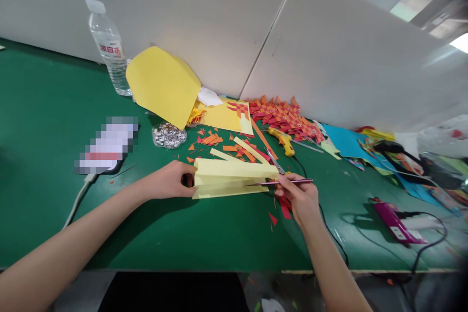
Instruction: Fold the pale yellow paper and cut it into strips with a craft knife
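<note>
A folded sheet of pale yellow paper (234, 174) spans the space between my hands, its long sides curling up. My left hand (171, 181) pinches its left end between thumb and fingers. In my right hand (299, 197) is a slim, pointed, dark pink tool (298, 182), its tip lying over the paper's inner face. Whether the tool is a pen or a craft knife, I cannot tell. The right fingers are also at the paper's right end. Just behind that end lie scissors (276, 161), with red paper scraps (285, 208) beneath and beside my right hand.
Behind the paper are orange scraps (212, 139), a tray of googly eyes (168, 135), a yellow glue gun (281, 141) and piled red-orange checkered cutouts (281, 114). A phone (109, 148) and water bottle (109, 48) stand left. A purple power strip (397, 224) trails cables right.
</note>
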A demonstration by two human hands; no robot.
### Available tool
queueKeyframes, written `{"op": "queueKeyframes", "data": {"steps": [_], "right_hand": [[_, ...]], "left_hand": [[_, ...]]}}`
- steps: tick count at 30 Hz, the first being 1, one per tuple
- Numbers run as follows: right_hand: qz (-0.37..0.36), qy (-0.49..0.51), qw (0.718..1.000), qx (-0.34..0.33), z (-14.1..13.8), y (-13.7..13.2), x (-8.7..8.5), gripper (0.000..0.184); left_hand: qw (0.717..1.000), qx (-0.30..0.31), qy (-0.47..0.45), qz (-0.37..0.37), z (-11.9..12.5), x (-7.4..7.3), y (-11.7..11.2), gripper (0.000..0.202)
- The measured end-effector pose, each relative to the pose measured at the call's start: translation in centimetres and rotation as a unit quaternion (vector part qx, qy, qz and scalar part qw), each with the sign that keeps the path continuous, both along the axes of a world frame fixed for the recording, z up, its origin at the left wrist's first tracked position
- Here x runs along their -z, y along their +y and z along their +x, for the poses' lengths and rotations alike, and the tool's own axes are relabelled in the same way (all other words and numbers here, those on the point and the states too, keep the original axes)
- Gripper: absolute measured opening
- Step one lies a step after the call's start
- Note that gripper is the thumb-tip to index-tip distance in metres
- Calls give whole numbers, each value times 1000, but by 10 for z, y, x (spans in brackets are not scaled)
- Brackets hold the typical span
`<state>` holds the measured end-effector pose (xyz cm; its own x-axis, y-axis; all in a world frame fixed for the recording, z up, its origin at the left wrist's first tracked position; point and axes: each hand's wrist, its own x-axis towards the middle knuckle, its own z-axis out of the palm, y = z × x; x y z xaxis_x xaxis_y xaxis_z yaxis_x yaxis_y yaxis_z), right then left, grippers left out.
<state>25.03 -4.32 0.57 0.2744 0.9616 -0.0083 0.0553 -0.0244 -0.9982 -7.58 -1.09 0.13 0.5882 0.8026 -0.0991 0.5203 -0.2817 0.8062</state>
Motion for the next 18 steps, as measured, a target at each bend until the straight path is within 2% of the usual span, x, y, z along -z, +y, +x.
{"op": "queueKeyframes", "data": {"steps": [7, 10, 14, 18], "right_hand": [[-13, -14, 999, 29, 18, -2, -8, 23], [10, -12, 999, 44, 18, -8, -16, 23], [50, 7, 998, 37, -3, -18, -22, 21], [46, -20, 998, -28, -44, -22, -16, 19]], "left_hand": [[1000, 0, 1, -6, 0, -3, 0, 13], [1000, -1, -2, -7, 1, -3, 0, 14], [1000, -2, -2, -4, 0, -2, 0, 13], [1000, -1, -1, -4, 0, -1, 0, 11]]}}
